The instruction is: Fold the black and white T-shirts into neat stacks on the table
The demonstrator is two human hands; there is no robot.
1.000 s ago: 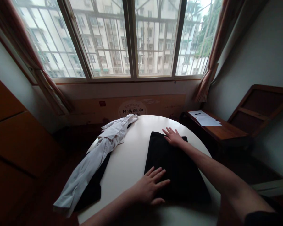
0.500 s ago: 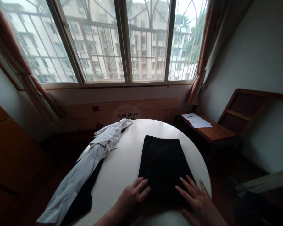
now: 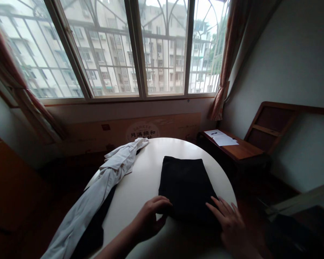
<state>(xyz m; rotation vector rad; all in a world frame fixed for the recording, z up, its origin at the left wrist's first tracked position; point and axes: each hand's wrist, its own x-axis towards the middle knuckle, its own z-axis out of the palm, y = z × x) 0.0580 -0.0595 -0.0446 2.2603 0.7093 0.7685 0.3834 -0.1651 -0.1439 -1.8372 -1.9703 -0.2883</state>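
Observation:
A folded black garment (image 3: 186, 183) lies flat on the round white table (image 3: 140, 194), its exact kind unclear. At its near left corner is my left hand (image 3: 153, 216), fingers bent over the cloth and thumb lower at the near edge, closed on that corner. My right hand (image 3: 229, 221) rests with outstretched fingers on the garment's near right edge; its thumb is hard to make out. Along the table's left side stretches a crumpled white garment (image 3: 97, 194), with dark cloth (image 3: 93, 233) beneath it.
Right of the table stands a low wooden bench (image 3: 241, 151) with white papers (image 3: 224, 138) on it. A printed cardboard panel (image 3: 116, 127) leans below the barred window (image 3: 162, 54). Curtains (image 3: 218, 97) hang at both sides.
My left hand has changed from lying on the garment to curling round its near left corner. My right hand has shifted slightly, its fingers still stretched. The view has turned a little.

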